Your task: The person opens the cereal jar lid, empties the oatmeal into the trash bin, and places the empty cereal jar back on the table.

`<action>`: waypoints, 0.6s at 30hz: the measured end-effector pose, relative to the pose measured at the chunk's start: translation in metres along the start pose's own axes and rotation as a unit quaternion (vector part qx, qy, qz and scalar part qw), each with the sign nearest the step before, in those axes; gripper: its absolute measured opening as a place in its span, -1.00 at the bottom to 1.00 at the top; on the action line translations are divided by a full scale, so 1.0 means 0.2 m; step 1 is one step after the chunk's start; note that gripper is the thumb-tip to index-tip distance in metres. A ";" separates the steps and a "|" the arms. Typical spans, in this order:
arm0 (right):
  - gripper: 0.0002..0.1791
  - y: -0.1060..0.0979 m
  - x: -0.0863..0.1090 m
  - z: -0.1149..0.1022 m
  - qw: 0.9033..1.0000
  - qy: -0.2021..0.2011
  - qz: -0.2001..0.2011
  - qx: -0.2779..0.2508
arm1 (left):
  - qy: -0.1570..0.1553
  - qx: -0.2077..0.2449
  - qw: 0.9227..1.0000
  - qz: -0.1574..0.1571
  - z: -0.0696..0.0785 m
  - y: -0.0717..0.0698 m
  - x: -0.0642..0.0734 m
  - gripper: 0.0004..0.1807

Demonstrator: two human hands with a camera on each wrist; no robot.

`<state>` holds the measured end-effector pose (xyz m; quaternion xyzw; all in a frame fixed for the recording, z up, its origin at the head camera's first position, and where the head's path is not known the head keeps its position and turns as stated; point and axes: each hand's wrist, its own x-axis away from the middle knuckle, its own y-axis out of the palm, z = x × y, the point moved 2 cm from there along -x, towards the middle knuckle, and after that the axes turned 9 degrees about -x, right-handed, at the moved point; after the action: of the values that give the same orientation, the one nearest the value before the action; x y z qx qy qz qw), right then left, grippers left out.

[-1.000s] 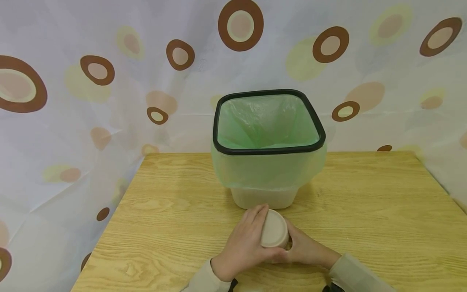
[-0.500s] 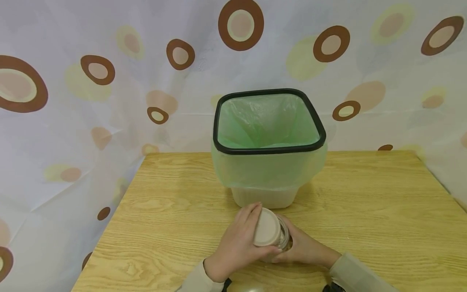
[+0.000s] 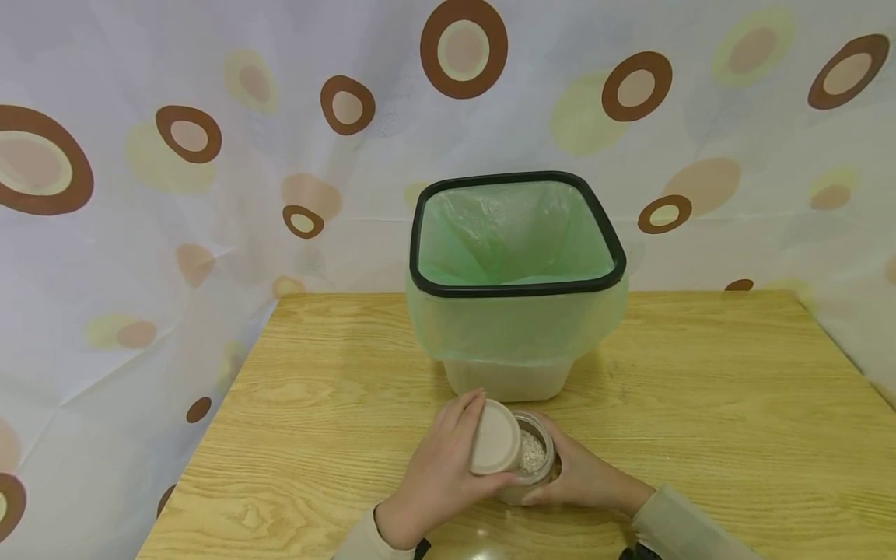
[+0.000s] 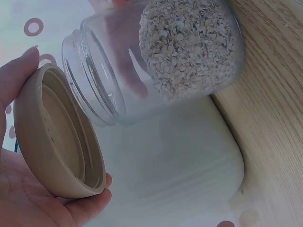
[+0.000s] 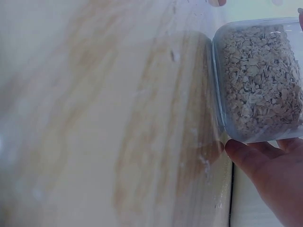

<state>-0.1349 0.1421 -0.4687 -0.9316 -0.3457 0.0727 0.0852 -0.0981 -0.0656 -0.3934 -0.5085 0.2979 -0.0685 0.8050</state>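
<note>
A clear jar (image 4: 189,47) of rolled oats stands upright on the table, its mouth uncovered. My right hand (image 3: 588,471) grips the jar from the right side, fingers and thumb around its wall. In the left wrist view the oats (image 4: 194,45) fill the lower part of the jar. My left hand (image 3: 437,474) holds the beige round lid (image 3: 495,437) by its edge, tilted and just left of the jar's mouth. The lid's threaded inside (image 4: 64,137) faces the jar. In the right wrist view the jar's base sits on the tabletop, with right fingers (image 5: 265,161) against it.
Right behind the jar stands a white trash bin (image 3: 507,381) with a black rim (image 3: 518,291) and a green liner bag (image 3: 518,327) folded over its sides. The wood-grain table (image 3: 336,404) backs onto a patterned sheet (image 3: 392,155) hung behind and at the sides.
My left hand has lifted the lid off the jar and moved it left, exposing the mouth and the oats. My right hand has stayed on the jar.
</note>
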 end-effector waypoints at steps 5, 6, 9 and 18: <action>0.15 0.00 0.00 0.00 1.000 0.004 0.007 0.013 | -0.011 0.002 1.000 0.000 -0.02 -0.01 0.02 0.03; 0.16 0.00 0.00 0.00 1.000 0.005 0.008 0.014 | -0.012 0.001 1.000 0.001 -0.03 -0.01 0.03 0.03; 0.16 0.00 0.01 0.00 1.000 0.005 0.014 0.018 | -0.013 -0.001 1.000 0.004 -0.04 -0.02 0.03 0.04; 0.13 0.00 0.00 0.02 1.000 -0.009 0.006 -0.003 | -0.011 -0.003 1.000 0.024 -0.07 -0.03 0.06 0.05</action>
<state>-0.1350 0.1430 -0.4723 -0.9334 -0.3408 0.0801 0.0789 -0.0956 -0.0848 -0.3967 -0.5041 0.3018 -0.0424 0.8081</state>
